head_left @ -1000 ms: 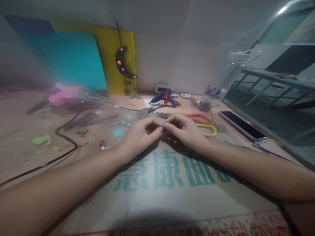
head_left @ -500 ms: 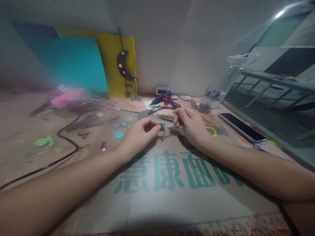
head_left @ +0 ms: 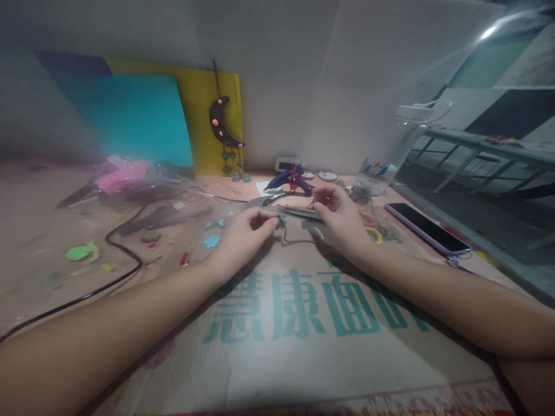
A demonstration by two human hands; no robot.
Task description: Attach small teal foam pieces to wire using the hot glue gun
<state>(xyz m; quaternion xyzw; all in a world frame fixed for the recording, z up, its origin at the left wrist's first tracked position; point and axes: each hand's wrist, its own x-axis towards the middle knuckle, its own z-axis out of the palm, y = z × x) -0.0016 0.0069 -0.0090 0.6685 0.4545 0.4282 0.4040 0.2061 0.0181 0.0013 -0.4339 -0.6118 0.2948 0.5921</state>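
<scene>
My left hand [head_left: 255, 228] pinches a small dark teal piece [head_left: 281, 221] between thumb and fingertips. From that piece a thin grey cord [head_left: 297, 241] trails to the right over the board. A little to the right, my right hand [head_left: 336, 216] has its thumb and fingers curled in at the end of a slim metal tool [head_left: 297, 212], which looks like tweezers. The contact between fingertips and tool is partly hidden. Light blue flower cutouts [head_left: 211, 241] lie left of my left hand. Beside my right wrist is a yellow loop handle [head_left: 373, 234].
Behind my hands a blue glue gun [head_left: 288, 179] stands with its red light on. A black cable [head_left: 125, 242] curves along the left. A phone [head_left: 427, 228] lies at the right, near a clear tub [head_left: 377, 173]. A decorated dark moon [head_left: 223, 124] hangs at the back.
My right hand has lowered slightly and its fingers have come to the metal tool's end. My left hand keeps the teal piece, turned a little. The view has shifted slightly.
</scene>
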